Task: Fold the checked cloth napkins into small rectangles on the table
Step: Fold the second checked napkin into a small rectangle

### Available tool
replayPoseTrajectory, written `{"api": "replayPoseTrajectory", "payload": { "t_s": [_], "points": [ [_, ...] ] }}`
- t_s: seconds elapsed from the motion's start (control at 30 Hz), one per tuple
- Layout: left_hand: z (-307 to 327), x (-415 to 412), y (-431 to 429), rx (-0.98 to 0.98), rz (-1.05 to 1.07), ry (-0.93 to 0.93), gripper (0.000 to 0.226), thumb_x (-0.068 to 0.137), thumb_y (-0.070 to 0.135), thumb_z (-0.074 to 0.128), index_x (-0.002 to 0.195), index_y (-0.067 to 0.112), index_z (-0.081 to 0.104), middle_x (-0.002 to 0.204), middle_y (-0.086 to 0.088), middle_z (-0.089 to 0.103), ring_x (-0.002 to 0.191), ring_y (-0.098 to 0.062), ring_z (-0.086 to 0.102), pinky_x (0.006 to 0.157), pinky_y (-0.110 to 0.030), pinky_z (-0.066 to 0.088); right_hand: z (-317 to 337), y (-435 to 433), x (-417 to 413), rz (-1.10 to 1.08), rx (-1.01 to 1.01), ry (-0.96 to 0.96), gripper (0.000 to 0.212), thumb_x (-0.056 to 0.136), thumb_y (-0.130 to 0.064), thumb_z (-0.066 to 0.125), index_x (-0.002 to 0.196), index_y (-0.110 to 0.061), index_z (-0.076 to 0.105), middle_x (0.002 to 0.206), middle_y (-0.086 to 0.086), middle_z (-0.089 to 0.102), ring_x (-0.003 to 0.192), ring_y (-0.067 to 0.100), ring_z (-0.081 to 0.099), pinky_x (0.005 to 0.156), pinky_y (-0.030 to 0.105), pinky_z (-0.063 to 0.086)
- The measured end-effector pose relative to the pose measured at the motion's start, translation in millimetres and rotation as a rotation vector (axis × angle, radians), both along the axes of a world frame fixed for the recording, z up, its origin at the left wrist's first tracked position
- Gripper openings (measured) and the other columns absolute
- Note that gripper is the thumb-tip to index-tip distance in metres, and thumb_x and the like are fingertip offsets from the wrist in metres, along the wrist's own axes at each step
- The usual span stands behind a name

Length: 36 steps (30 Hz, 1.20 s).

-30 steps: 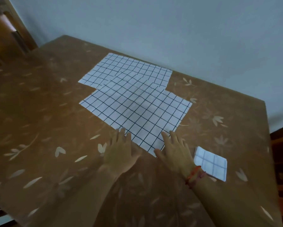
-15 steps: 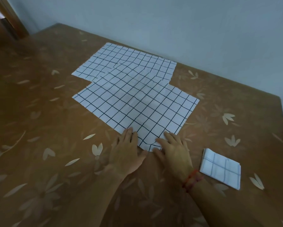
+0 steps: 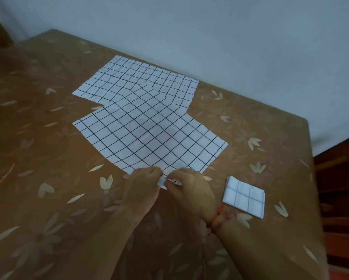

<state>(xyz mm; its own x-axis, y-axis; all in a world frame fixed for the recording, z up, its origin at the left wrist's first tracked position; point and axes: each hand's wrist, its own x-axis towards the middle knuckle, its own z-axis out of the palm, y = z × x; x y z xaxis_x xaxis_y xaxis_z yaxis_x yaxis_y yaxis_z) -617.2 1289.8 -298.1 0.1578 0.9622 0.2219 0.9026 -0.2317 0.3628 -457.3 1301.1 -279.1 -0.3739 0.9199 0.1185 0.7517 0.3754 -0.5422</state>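
Observation:
Two white napkins with black checks lie flat in the middle of the table. The near napkin [image 3: 149,136] overlaps the far napkin [image 3: 137,81]. My left hand [image 3: 142,188] and my right hand [image 3: 191,190] meet at the near napkin's closest corner, and both pinch that corner, which is lifted and curled between the fingers. A red cord bracelet sits on my right wrist. A folded napkin [image 3: 244,197], a small rectangle, lies just right of my right hand.
The table [image 3: 48,178] wears a brown cloth with pale leaf prints. A pale wall runs along its far edge. The table's right edge drops to dark wooden furniture [image 3: 339,199].
Both hands lay flat beside the near napkin's corner before. They have since closed in and pinched the corner, lifting it off the table.

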Motion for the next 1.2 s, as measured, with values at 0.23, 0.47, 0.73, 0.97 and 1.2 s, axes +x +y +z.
{"api": "replayPoseTrajectory", "payload": {
  "t_s": [0.23,0.47,0.73,0.97,1.2],
  "points": [
    [37,-14,-44,-0.140,0.094,-0.236,0.039,0.080,-0.006,0.057,0.109,0.016,0.071,0.106,0.003,0.071,0.099,-0.018,0.064,0.085,-0.025,0.043,17,-32,32,-0.026,-0.104,-0.278,0.088,0.062,-0.072,0.055,0.140,-0.032,0.044,0.145,-0.002,0.046,0.135,0.015,0.039,0.109,0.039,0.034],
    [62,-57,-117,-0.210,0.089,-0.449,0.024,0.086,0.020,0.055,0.103,0.027,0.071,0.094,0.019,0.069,0.088,0.001,0.062,0.077,-0.016,0.046,27,-58,62,-0.165,-0.069,-0.518,0.062,0.078,-0.042,0.068,0.135,-0.028,0.050,0.142,0.003,0.047,0.133,0.026,0.040,0.103,0.043,0.033],
    [93,-88,-187,-0.181,0.259,-0.424,0.018,0.091,0.010,0.063,0.104,0.019,0.072,0.094,0.012,0.071,0.080,0.004,0.059,0.073,0.004,0.034,58,-100,60,-0.154,-0.085,-0.522,0.031,0.082,-0.030,0.066,0.113,-0.025,0.066,0.116,0.000,0.068,0.103,0.025,0.063,0.089,0.034,0.046],
    [103,-110,-224,-0.303,0.382,-0.356,0.024,0.095,0.026,0.057,0.113,0.016,0.070,0.107,0.001,0.070,0.097,-0.016,0.062,0.084,-0.024,0.041,95,-144,63,-0.058,-0.342,-0.300,0.026,0.072,-0.026,0.073,0.091,-0.009,0.072,0.088,0.004,0.073,0.080,0.021,0.067,0.071,0.034,0.054],
    [105,-122,-252,-0.540,0.351,-0.539,0.009,0.096,0.018,0.056,0.092,0.023,0.063,0.069,0.017,0.060,0.070,-0.004,0.059,0.059,-0.019,0.043,109,-171,87,-0.076,-0.537,-0.061,0.033,0.068,-0.035,0.075,0.064,-0.005,0.063,0.061,0.002,0.059,0.060,0.011,0.058,0.062,0.034,0.051]
  ]
}}
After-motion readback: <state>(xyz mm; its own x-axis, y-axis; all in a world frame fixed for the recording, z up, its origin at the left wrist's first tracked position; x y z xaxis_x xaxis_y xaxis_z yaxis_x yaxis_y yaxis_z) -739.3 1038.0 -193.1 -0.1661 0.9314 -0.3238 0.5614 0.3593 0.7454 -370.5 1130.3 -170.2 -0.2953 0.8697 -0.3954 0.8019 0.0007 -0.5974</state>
